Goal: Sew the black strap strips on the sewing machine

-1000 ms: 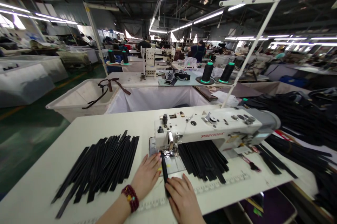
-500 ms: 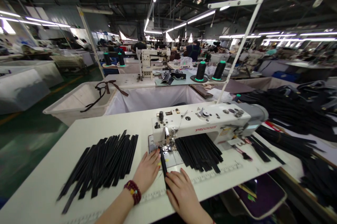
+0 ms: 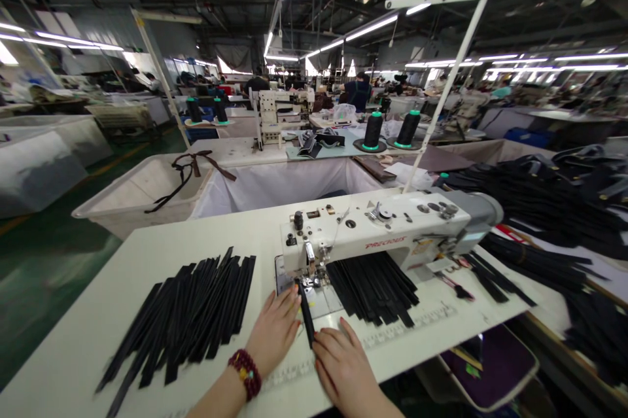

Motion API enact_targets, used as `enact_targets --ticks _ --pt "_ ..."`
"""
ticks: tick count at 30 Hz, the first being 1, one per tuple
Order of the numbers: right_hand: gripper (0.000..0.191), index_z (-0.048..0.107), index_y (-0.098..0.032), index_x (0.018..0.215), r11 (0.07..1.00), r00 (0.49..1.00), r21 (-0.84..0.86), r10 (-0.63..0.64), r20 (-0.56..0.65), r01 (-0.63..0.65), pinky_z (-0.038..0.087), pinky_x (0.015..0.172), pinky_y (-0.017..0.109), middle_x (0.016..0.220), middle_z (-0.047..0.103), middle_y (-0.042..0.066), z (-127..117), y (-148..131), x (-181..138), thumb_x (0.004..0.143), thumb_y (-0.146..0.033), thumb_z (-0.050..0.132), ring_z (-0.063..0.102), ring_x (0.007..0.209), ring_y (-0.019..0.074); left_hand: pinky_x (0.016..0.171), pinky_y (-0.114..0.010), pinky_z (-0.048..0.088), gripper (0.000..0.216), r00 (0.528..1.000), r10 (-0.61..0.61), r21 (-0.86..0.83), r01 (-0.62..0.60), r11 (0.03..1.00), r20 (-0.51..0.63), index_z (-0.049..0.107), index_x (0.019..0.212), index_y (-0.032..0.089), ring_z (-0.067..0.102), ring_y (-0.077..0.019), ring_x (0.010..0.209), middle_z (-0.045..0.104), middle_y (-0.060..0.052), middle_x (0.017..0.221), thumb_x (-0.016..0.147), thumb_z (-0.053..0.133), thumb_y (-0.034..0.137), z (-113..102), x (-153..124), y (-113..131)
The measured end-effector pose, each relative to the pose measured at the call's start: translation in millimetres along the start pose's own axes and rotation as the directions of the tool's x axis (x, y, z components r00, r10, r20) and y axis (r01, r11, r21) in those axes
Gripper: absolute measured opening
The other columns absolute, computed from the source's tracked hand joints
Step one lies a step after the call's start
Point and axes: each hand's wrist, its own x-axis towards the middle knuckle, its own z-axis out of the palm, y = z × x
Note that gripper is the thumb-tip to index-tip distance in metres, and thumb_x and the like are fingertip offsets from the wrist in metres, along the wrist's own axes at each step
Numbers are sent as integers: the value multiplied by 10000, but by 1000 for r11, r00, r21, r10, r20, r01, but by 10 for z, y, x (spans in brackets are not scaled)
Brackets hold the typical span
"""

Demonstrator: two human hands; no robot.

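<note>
A narrow black strip (image 3: pixel 306 313) runs from under the presser foot of a white sewing machine (image 3: pixel 353 225) toward me, flat on the needle plate. My left hand (image 3: pixel 275 330), with a dark red bead bracelet at the wrist, lies flat to the left of the strip. Its fingers are stretched out, the tips touching the strip close to the presser foot. At the strip's near end, my right hand (image 3: pixel 341 365) grips it between thumb and fingers; the thumb is mostly hidden. One pile of black strips (image 3: pixel 191 313) lies left of my hands, and another bundle (image 3: pixel 373 287) under the machine arm.
Small thread snips (image 3: pixel 458 288) and loose strips (image 3: pixel 488 280) lie at the machine's right end. A ruler scale (image 3: pixel 402 333) runs along the table's front edge. Behind stand a cloth-lined bin (image 3: pixel 284 182) and black thread cones (image 3: pixel 373 131). Dark fabric pieces (image 3: pixel 540 202) are heaped at right.
The whole view has shifted slightly. My right hand has slid a little back and right along the strip, baring more of it. My left hand stays beside the presser foot.
</note>
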Motion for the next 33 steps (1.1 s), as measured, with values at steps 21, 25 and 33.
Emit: enact_targets --ticks 21,25,33 --pt "204 665 -208 1111 999 987 -44 32 158 -25 245 1186 488 1093 711 52 218 367 582 935 -133 594 612 1059 213 1080 -560 462 424 999 14 57 -12 998 -35 556 1357 160 561 -310 1287 626 -131 1374 946 477 227 176 129 -255" --pt "182 667 -215 1079 995 988 -93 58 141 -45 299 1148 465 1072 696 57 253 386 699 941 -132 583 610 1047 223 1064 -562 481 411 999 17 57 -15 998 -41 567 1341 154 575 -317 1264 646 -138 1343 950 481 248 166 150 -272" --pt "230 637 -190 1102 975 980 -207 120 157 -86 409 965 436 1062 679 80 399 405 821 905 -82 593 613 966 249 1058 -558 485 425 999 24 90 -20 996 -47 561 1350 140 574 -317 1257 649 -139 1339 951 473 258 220 162 -306"
